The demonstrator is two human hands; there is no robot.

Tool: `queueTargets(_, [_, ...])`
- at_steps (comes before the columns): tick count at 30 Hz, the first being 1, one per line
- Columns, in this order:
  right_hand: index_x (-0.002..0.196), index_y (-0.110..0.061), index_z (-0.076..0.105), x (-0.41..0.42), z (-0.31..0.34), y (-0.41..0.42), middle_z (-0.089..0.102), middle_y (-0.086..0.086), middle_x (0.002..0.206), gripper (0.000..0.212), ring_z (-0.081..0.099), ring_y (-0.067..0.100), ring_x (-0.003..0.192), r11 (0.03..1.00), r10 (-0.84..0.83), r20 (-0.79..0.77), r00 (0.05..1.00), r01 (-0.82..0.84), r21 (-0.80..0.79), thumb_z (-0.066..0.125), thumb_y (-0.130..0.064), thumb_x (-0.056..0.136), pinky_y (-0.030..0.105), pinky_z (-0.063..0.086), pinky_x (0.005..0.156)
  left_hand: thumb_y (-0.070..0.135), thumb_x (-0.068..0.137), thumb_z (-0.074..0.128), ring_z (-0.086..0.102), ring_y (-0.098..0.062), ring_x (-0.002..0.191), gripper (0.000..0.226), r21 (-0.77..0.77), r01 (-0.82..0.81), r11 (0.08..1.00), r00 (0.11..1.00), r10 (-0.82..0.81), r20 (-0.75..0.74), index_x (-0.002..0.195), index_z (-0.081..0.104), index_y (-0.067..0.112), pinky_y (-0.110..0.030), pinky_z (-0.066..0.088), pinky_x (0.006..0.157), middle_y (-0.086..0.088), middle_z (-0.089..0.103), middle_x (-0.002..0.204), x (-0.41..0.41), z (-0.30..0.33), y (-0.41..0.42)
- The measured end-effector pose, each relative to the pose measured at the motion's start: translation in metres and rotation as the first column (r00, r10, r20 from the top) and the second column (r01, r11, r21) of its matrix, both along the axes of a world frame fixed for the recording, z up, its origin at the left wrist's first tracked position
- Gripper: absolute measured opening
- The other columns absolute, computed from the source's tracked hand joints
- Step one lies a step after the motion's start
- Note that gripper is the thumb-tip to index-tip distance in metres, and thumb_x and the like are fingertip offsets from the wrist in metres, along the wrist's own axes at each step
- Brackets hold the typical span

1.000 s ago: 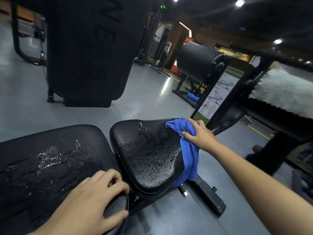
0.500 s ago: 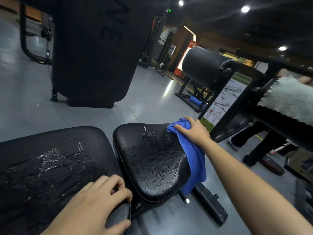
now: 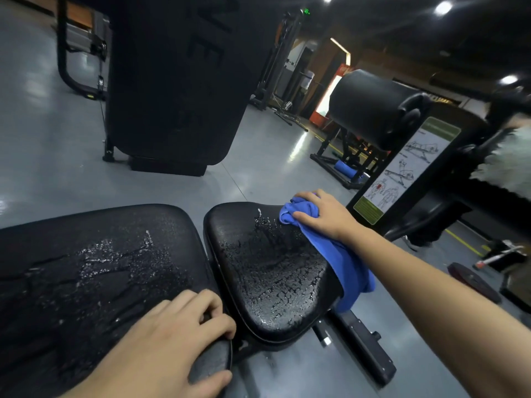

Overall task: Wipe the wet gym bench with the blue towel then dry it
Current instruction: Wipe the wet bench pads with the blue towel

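Right now my right hand (image 3: 324, 215) is curled over the blue towel (image 3: 336, 254), fingers bunching the cloth and pressing it onto the far right corner of the seat pad (image 3: 270, 277). The rest of the towel trails back under my wrist and hangs off the pad's right edge, its loose end dangling beside the black frame bar (image 3: 365, 346) underneath.

The seat pad is wet: beads and streaks of water cover most of its black, cracked surface, thickest just left of the towel. The longer back pad (image 3: 86, 268) to the left is wet too, with shiny patches running across its middle.

My left hand (image 3: 169, 343) holds nothing loose; it rests on the near right corner of the back pad, fingers bent over the top and the thumb wrapped round the pad's rounded edge, right at the gap between the two pads.

Beyond the towel stands a machine with an exercise diagram placard (image 3: 408, 168) and a black roller pad (image 3: 370, 107) above it. A white fuzzy cloth (image 3: 508, 159) lies over a bar at the far right. A large dark upright pad (image 3: 172, 81) stands on the grey floor (image 3: 43, 145) behind the bench.
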State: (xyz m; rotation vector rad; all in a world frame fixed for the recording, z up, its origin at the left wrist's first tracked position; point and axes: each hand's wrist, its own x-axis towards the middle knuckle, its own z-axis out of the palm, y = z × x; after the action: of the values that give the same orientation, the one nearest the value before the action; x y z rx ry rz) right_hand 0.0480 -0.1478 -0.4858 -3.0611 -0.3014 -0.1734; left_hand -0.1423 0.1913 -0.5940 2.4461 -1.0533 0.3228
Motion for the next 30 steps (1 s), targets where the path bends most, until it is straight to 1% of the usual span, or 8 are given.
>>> queueTargets(5, [0.138, -0.043, 0.045, -0.031, -0.009, 0.013, 0.049, -0.001, 0.132, 0.061, 0.046, 0.017, 0.123, 0.997, 0.082, 0.023, 0.996, -0.082, 0.006, 0.051, -0.069, 0.083, 0.029, 0.033, 0.099, 0.076, 0.067, 0.059, 0.047, 0.001, 0.081, 0.039, -0.023, -0.016, 1.0, 1.0, 0.016, -0.013, 0.095, 0.05, 0.05, -0.018, 0.045, 0.065, 0.023, 0.042, 0.098, -0.005, -0.001, 0.001])
queueTargets(8, [0.141, -0.04, 0.043, -0.046, -0.015, 0.02, 0.045, -0.001, 0.138, 0.065, 0.043, 0.018, 0.127, 0.997, 0.077, 0.055, 0.996, -0.078, 0.01, 0.055, -0.067, 0.084, 0.029, 0.033, 0.102, 0.074, 0.068, 0.059, 0.047, 0.0, 0.083, 0.039, -0.031, -0.027, 0.999, 1.0, 0.027, 0.0, 0.096, 0.05, 0.049, -0.019, 0.045, 0.067, 0.022, 0.042, 0.099, -0.006, -0.002, 0.002])
queueTargets(11, [0.143, -0.037, 0.042, -0.051, -0.022, 0.031, 0.045, 0.0, 0.139, 0.067, 0.042, 0.018, 0.127, 0.999, 0.046, 0.089, 0.995, -0.045, -0.008, 0.057, -0.066, 0.085, 0.031, 0.035, 0.104, 0.073, 0.068, 0.059, 0.047, 0.0, 0.084, 0.039, -0.047, -0.034, 0.998, 0.999, 0.034, 0.008, 0.097, 0.051, 0.048, -0.019, 0.047, 0.068, 0.022, 0.042, 0.099, -0.008, -0.001, 0.003])
queueTargets(15, [0.141, -0.037, 0.045, -0.043, -0.023, 0.039, 0.046, -0.001, 0.138, 0.063, 0.043, 0.019, 0.128, 1.0, 0.01, 0.102, 0.995, -0.011, 0.009, 0.056, -0.067, 0.086, 0.034, 0.037, 0.106, 0.073, 0.068, 0.059, 0.044, 0.001, 0.083, 0.039, -0.049, -0.032, 0.998, 0.999, 0.033, 0.014, 0.097, 0.051, 0.047, -0.017, 0.043, 0.069, 0.022, 0.041, 0.098, -0.009, -0.001, 0.003])
queueTargets(18, [0.138, -0.041, 0.047, -0.026, -0.022, 0.041, 0.051, -0.002, 0.133, 0.061, 0.048, 0.02, 0.123, 1.0, -0.005, 0.087, 0.996, 0.004, 0.01, 0.052, -0.071, 0.086, 0.035, 0.04, 0.101, 0.074, 0.069, 0.058, 0.044, 0.001, 0.084, 0.039, -0.04, -0.041, 0.998, 0.999, 0.042, 0.025, 0.097, 0.052, 0.048, -0.017, 0.042, 0.07, 0.022, 0.041, 0.098, -0.009, -0.001, 0.003])
queueTargets(22, [0.132, -0.044, 0.051, 0.002, -0.017, 0.047, 0.055, -0.004, 0.119, 0.061, 0.054, 0.02, 0.112, 0.999, -0.048, 0.044, 0.998, 0.049, -0.016, 0.043, -0.078, 0.083, 0.039, 0.045, 0.091, 0.073, 0.071, 0.058, 0.046, -0.001, 0.085, 0.037, -0.038, -0.034, 0.999, 0.999, 0.035, 0.014, 0.098, 0.052, 0.047, -0.02, 0.045, 0.069, 0.02, 0.042, 0.098, -0.008, -0.005, 0.001])
queueTargets(27, [0.124, -0.038, 0.058, 0.038, -0.016, 0.057, 0.062, -0.002, 0.115, 0.054, 0.058, 0.022, 0.104, 0.99, -0.107, 0.004, 0.994, 0.107, -0.091, 0.041, -0.075, 0.088, 0.037, 0.04, 0.08, 0.072, 0.067, 0.057, 0.047, -0.003, 0.083, 0.039, -0.026, -0.043, 0.999, 0.999, 0.043, 0.002, 0.095, 0.05, 0.047, -0.021, 0.045, 0.068, 0.02, 0.042, 0.098, -0.004, -0.007, 0.0])
queueTargets(30, [0.118, -0.036, 0.062, 0.053, -0.014, 0.065, 0.065, 0.002, 0.102, 0.053, 0.058, 0.026, 0.094, 0.983, -0.149, -0.045, 0.988, 0.143, -0.118, 0.04, -0.074, 0.089, 0.037, 0.039, 0.076, 0.072, 0.064, 0.057, 0.047, -0.003, 0.083, 0.04, -0.026, -0.044, 0.999, 0.999, 0.044, 0.006, 0.094, 0.051, 0.046, -0.021, 0.038, 0.072, 0.019, 0.043, 0.097, -0.002, -0.008, -0.001])
